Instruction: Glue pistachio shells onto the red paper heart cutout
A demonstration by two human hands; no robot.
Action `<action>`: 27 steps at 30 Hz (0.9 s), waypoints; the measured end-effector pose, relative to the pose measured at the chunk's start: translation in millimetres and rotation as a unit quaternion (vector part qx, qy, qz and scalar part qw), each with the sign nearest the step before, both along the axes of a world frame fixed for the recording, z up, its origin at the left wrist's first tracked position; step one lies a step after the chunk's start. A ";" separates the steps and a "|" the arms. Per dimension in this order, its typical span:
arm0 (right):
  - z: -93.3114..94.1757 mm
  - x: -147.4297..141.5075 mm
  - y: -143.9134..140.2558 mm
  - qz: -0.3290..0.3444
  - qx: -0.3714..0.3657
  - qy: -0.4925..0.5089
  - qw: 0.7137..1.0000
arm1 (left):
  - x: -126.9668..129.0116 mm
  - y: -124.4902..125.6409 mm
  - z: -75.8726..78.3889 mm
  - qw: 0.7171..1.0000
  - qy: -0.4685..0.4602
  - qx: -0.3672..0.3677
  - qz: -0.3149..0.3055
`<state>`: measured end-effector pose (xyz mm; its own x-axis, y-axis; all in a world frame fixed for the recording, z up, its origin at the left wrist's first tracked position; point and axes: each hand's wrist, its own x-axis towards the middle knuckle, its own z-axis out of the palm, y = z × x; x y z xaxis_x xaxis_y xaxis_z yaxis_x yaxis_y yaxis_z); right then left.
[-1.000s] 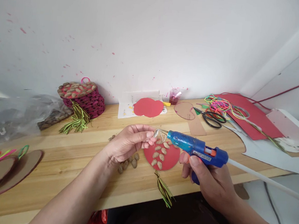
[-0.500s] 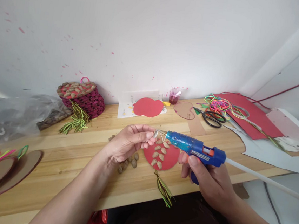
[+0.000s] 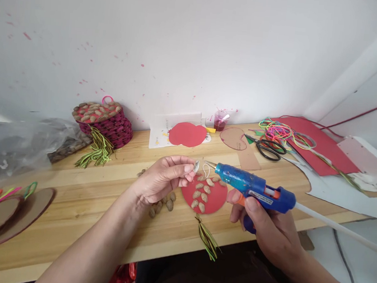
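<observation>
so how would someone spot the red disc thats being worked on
On the wooden bench, look near the front edge, between the left hand and the right hand with the blue glue gun. The red disc lies flat there; unlike the plain red cutout by the wall, it carries rows of pale seeds.

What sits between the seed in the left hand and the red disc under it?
Nothing visible. The left hand pinches the seed just above the red disc, open air between. The glue gun in the right hand points its nozzle at the seed from the side, a small gap apart.
</observation>
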<state>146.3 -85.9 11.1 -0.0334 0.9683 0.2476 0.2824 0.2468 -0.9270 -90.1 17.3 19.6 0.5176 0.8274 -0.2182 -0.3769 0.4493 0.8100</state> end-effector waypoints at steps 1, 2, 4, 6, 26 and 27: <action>0.7 0.1 -1.0 0.011 0.004 -0.010 1.000 | 0.1 -0.1 0.4 1.000 -0.004 0.000 0.002; 1.4 -0.1 -2.0 0.020 0.011 -0.021 1.000 | 0.1 -0.1 0.8 1.000 -0.008 0.001 0.005; 2.3 -0.9 -3.5 0.035 0.020 -0.043 0.998 | 0.2 -0.2 1.6 1.000 -0.014 0.002 0.008; 2.2 -1.5 -4.5 0.042 0.021 -0.058 0.997 | 0.1 -0.2 2.1 1.000 -0.016 0.000 0.010; 4.4 -3.3 -1.8 0.028 0.037 -0.110 0.993 | -0.5 0.8 -0.7 1.000 -0.008 -0.002 0.005; 4.4 -3.4 -2.0 0.027 0.037 -0.112 0.993 | -0.6 0.8 -0.6 1.000 -0.008 -0.003 0.006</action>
<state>142.9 -87.9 15.5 -0.1475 0.9429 0.2987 0.4636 0.3327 -0.8212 -90.6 18.1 19.0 0.5115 0.8320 -0.2147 -0.3947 0.4495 0.8014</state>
